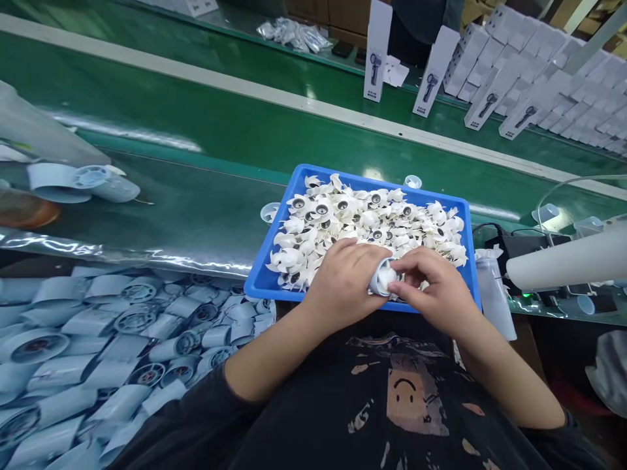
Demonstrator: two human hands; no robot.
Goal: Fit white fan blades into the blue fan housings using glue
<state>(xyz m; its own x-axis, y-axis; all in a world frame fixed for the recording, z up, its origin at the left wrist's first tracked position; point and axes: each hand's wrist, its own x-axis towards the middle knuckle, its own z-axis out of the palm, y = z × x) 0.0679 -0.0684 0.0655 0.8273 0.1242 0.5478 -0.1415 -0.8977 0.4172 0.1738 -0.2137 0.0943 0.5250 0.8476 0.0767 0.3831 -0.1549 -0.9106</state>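
My left hand [347,277] is closed around a light blue fan housing [377,282], its open end facing right. In that opening sits a white fan impeller [388,274]. My right hand [431,281] pinches at the impeller with thumb and index finger, partly covering it. Both hands are above the near edge of a blue tray [267,261], which is filled with loose white impellers [353,215] with dark round hubs.
Many light blue housings [112,346] lie heaped at the lower left. Two more housings [105,183] rest on the green bench, left. White printed boxes [377,59] stand along the back right. A white tube-shaped tool or arm [563,258] juts in at right.
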